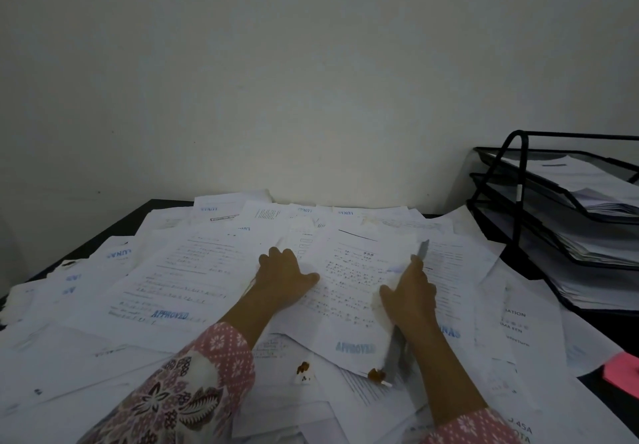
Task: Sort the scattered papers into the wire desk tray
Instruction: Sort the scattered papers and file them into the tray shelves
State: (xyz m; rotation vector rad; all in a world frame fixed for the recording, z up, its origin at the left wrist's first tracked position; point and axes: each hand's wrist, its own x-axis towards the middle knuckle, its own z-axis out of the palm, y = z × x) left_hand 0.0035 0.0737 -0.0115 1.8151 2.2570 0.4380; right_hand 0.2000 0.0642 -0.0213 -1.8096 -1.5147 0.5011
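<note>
Scattered printed papers (193, 270) cover the dark desk, several stamped APPROVED or LUNAS in blue. One sheet with an APPROVED stamp (349, 291) lies in the middle, its right edge lifted. My left hand (285, 270) lies on its left edge, thumb on top and fingers curled over the edge. My right hand (409, 295) grips the raised right edge, thumb on the sheet and fingers hidden behind it. The black wire desk tray (518, 201), with three tiers holding stacked papers, stands at the far right.
A plain wall rises right behind the desk. A pink sticky-note pad (622, 372) lies at the right edge. The sheet's lower corner bears brown stains (375, 373). Bare dark desk (138, 217) shows at the back left. Patterned pink sleeves cover both my forearms.
</note>
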